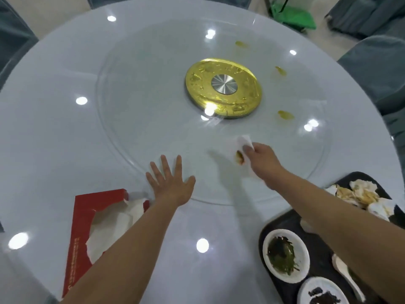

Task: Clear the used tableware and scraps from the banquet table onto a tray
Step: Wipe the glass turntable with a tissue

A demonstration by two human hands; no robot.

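Our left grip (171, 183) lay released, flat on the turntable (135, 102), probably steadying it; our right grip (262, 160), centre-right, pinched a stained tissue (243, 142) for wiping.

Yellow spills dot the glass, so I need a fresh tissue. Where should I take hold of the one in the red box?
I'd pinch the crumpled tissue where it bulges loose through the torn opening of the red box, coming from above with the left hand, which lies flat beside the box.
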